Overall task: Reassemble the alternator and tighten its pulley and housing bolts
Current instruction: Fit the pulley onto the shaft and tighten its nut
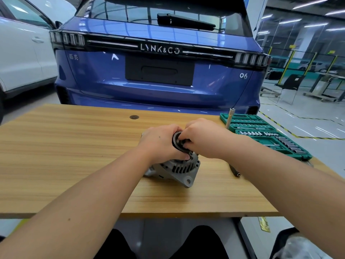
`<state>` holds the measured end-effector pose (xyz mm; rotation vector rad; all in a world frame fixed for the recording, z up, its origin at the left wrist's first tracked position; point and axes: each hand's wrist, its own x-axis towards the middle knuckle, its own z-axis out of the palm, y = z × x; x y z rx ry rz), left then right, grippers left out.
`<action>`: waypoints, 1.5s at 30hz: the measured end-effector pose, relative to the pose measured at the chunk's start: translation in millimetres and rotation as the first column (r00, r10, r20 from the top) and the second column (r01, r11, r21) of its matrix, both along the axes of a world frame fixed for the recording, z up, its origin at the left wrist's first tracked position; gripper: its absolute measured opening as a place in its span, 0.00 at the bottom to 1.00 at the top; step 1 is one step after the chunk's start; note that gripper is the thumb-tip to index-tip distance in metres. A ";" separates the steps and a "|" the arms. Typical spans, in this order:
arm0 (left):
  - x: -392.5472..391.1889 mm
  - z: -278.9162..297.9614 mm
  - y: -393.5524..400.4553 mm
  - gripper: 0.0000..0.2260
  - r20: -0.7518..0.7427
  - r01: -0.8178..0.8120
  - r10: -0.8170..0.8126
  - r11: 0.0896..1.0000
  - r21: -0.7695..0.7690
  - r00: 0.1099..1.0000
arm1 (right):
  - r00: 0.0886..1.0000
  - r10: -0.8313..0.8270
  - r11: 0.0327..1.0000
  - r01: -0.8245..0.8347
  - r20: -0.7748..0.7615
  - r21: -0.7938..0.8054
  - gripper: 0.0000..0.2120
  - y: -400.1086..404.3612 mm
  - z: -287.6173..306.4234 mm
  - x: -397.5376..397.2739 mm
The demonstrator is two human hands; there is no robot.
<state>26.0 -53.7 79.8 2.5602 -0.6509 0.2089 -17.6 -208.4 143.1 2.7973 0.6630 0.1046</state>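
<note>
A light wooden worktop (74,146) fills the middle of the frame. Behind it, top centre, stands a blue car (158,86) seen from the rear, with a white car (22,58) at upper left. At upper right, glass partitions (298,43) reflect ceiling strip lights above a pale glossy floor (308,118) with yellow-black marking lines.

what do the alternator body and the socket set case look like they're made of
Alternator body: probably cast aluminium, going by its dull grey matte surface, moulded cooling fins and mounting ear. Socket set case: looks like moulded green plastic, with shaped recesses holding shiny, likely chromed steel sockets.
</note>
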 end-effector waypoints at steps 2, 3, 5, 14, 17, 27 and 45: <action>-0.6 0.2 0.5 0.28 -0.004 0.004 -0.004 1.000 0.002 1.000 | 0.998 -0.065 0.997 0.065 -0.002 0.041 0.16 1.6 -1.4 2.5; -1.0 0.4 0.7 0.29 -0.007 0.003 -0.003 1.000 0.005 1.000 | 0.995 -0.096 0.994 0.095 0.003 0.062 0.18 2.9 -3.3 3.4; -1.7 0.8 1.0 0.29 -0.016 0.003 -0.003 1.000 0.003 1.000 | 0.989 -0.144 0.985 0.142 0.015 0.100 0.21 5.1 -8.0 4.0; -0.8 0.8 0.2 0.27 -0.008 0.002 -0.002 1.000 0.004 1.000 | 0.999 -0.032 0.992 0.037 -0.040 0.123 0.11 -5.8 -0.8 -3.3; -2.0 1.1 -0.2 0.29 0.003 0.001 -0.001 1.000 0.009 1.000 | 0.998 -0.059 0.993 0.063 -0.036 0.100 0.13 -3.7 -3.7 -2.0; -2.8 0.8 -0.1 0.25 0.000 -0.019 0.019 1.000 0.005 1.000 | 0.991 -0.136 0.876 0.119 0.003 0.467 0.11 -5.9 -15.8 -1.2; -3.2 1.1 0.3 0.27 -0.008 -0.017 0.017 1.000 -0.006 1.000 | 0.990 -0.136 0.979 0.129 0.032 0.157 0.12 2.6 -6.4 1.4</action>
